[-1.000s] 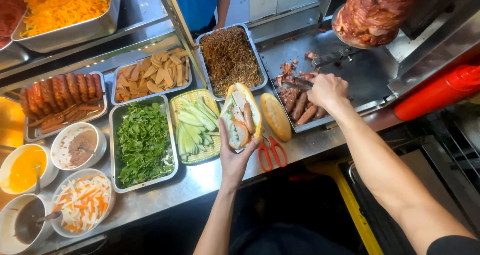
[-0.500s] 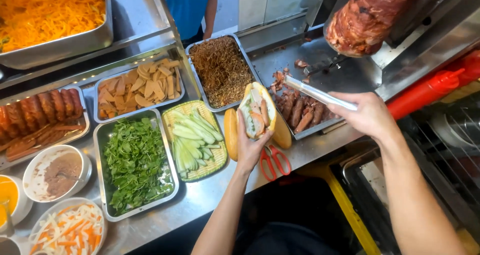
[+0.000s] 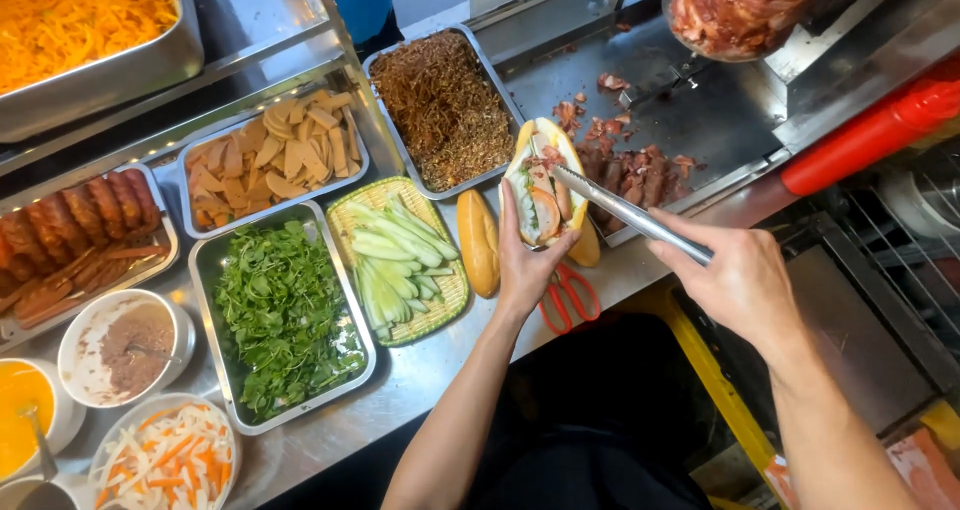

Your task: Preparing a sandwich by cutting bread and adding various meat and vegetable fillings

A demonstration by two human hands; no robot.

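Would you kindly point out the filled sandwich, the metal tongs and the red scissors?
filled sandwich (image 3: 543, 192), head view, on its open filling.
metal tongs (image 3: 625, 213), head view, on the middle of the arms.
red scissors (image 3: 570, 295), head view, on the red handle loops.

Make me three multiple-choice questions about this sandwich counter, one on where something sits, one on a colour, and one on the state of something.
1. Where do the scissors lie?
A. In the tray of greens
B. On the counter edge below the held sandwich
C. In the orange sauce bowl

2. What colour are the scissor handles?
A. Red
B. Blue
C. Black

3. What state is the sandwich in the left hand?
A. Wrapped in paper
B. Shut and unfilled
C. Split open with filling

Answers:
1 B, they lie on the steel beside the left wrist.
2 A, both loops are red.
3 C, the tongs in the right hand reach into the open bread.
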